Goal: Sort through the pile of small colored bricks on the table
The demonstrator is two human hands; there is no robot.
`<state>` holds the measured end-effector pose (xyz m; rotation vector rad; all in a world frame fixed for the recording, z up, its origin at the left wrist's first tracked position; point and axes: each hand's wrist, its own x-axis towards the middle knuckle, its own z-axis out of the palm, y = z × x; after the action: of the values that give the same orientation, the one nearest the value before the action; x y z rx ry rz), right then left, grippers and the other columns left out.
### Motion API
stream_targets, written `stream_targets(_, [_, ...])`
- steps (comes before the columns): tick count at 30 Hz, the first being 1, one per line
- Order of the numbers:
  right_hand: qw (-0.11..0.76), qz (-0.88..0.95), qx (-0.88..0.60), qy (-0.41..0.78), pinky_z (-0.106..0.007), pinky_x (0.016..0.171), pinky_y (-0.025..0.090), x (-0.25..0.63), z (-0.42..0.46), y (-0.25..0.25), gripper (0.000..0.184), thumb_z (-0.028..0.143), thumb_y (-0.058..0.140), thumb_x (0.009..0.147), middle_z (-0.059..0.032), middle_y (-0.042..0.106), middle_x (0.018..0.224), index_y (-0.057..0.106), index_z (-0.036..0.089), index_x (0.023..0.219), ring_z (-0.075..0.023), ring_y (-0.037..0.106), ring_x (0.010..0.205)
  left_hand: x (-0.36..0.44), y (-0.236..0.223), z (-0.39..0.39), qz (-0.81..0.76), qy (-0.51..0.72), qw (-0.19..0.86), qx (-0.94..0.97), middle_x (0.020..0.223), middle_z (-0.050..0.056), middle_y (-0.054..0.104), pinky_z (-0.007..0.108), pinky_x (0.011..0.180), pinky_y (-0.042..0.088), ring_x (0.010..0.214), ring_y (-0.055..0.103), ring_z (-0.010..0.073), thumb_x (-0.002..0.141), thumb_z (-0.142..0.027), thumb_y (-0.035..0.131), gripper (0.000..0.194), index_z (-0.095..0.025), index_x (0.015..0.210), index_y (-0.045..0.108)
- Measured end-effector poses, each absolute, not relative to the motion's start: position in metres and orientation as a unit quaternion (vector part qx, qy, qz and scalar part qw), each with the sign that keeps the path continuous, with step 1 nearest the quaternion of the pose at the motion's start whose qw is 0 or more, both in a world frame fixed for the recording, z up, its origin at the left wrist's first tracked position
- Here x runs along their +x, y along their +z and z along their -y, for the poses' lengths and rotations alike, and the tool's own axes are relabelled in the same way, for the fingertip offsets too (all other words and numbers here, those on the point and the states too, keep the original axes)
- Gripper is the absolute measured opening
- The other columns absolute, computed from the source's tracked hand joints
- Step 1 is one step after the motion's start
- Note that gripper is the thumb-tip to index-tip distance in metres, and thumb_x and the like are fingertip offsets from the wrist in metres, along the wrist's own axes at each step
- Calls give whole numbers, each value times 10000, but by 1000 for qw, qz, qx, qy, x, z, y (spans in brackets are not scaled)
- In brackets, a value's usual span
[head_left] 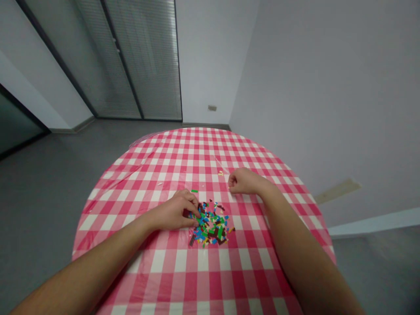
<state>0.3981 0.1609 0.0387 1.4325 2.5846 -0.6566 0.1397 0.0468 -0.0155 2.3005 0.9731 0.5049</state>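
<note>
Two bare hands work over a round bench [170, 273] covered with a red-and-white checked cloth. Loose toy bricks [213, 229] in blue, green, brown, yellow and white lie in a scattered heap near the middle, between the forearms. The left hand [184, 211] rests at the heap's left edge, its fingers bent and its thumb close to the forefinger; whether a brick is pinched there, I cannot tell. Farther back and to the right of the heap, the right hand [243, 180] is curled into a loose fist, and what it may enclose cannot be told. Just beside it lie a few pale yellow pieces [221, 173]. One flat green piece [194, 190] sits apart, behind the heap and near the left knuckles. A dark ridged piece [192, 240] lies at the heap's near left edge.
</note>
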Motion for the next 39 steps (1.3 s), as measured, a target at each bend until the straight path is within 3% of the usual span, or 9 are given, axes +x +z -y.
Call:
stream_targets(12, [-63, -837, 518, -165, -286, 614, 426, 418, -194, -3, 128, 219, 609, 763, -81, 731, 793, 725, 168, 750, -179, 622, 686, 140, -14, -46, -368, 194, 296, 860, 955, 38, 649, 387, 909, 374, 953, 546, 212, 838, -333, 736, 130, -236, 924, 751])
stream_targets(18, [-113, -834, 523, -138, -297, 674, 440, 407, -194, -15, 225, 292, 565, 877, -100, 750, 911, 749, 169, 919, -209, 654, 789, 140, -14, -46, -369, 198, 298, 858, 946, 29, 650, 386, 910, 376, 954, 547, 210, 847, -335, 721, 118, -249, 924, 749])
stream_targets(26, [-159, -820, 528, -153, -300, 761, 456, 403, -195, -27, 266, 337, 571, 918, -90, 752, 1021, 750, 185, 1043, -226, 673, 903, 141, -12, -46, -373, 196, 300, 856, 948, 33, 654, 384, 918, 373, 961, 549, 212, 856, -324, 710, 113, -241, 925, 746])
stream_targets(33, [-144, -851, 492, -110, -319, 812, 452, 398, -191, -21, 380, 433, 568, 921, -137, 696, 1095, 702, 174, 1164, -256, 636, 970, 141, -12, -46, -364, 204, 297, 859, 930, 30, 658, 385, 906, 376, 927, 564, 203, 865, -327, 701, 115, -239, 926, 744])
stream_targets(39, [-104, -866, 480, -92, -306, 765, 428, 388, -185, -16, 312, 374, 510, 966, -135, 664, 1027, 723, 178, 1082, -253, 622, 933, 141, -12, -46, -372, 194, 292, 860, 956, 31, 669, 384, 912, 375, 950, 568, 211, 858, -319, 715, 119, -242, 944, 743])
